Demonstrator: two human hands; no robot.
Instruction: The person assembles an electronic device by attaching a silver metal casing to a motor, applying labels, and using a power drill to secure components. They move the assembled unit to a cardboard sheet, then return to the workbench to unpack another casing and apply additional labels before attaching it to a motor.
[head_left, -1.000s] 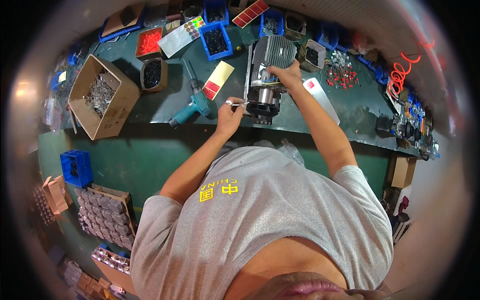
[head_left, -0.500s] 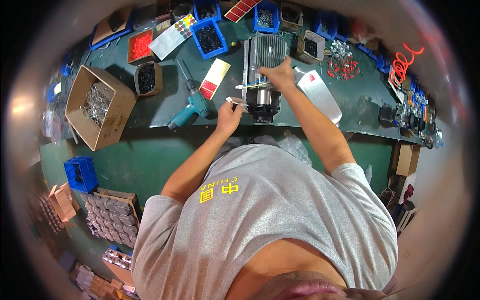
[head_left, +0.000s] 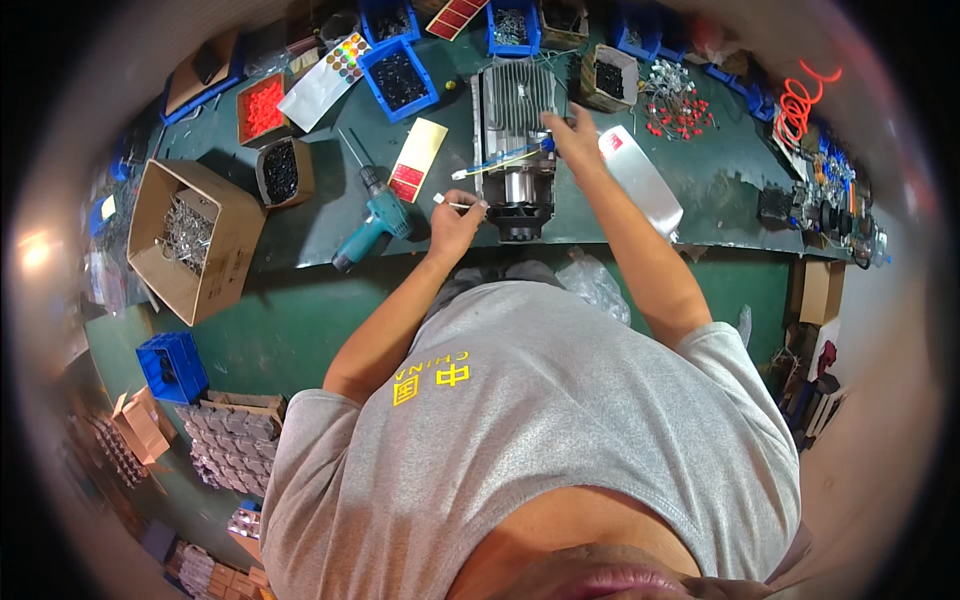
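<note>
My left hand (head_left: 457, 224) is pinched around a white plug on a short lead (head_left: 441, 200), close to the lower left side of a finned metal motor unit (head_left: 519, 97). The unit lies on the bench with a shiny cylinder (head_left: 520, 184) and a black round end toward me. My right hand (head_left: 580, 150) is at its right edge, thumb and forefinger apart. Blue and yellow wires (head_left: 508, 160) cross the unit, from a white connector (head_left: 459, 175) on the left to a spot beside my right hand. The undersides of my right fingers are hidden.
A teal cordless drill (head_left: 375, 222) and a red-and-cream label sheet (head_left: 418, 160) lie to the left. Farther left stands a carton of metal parts (head_left: 205, 275). A silver cover plate (head_left: 642, 185) lies right. Blue bins (head_left: 398, 80) and red-tipped leads (head_left: 675, 105) sit farther back.
My right hand has moved off the finned housing to its right edge. The wires now slant up toward that hand. My left hand keeps its pinch; the whole view has shifted slightly.
</note>
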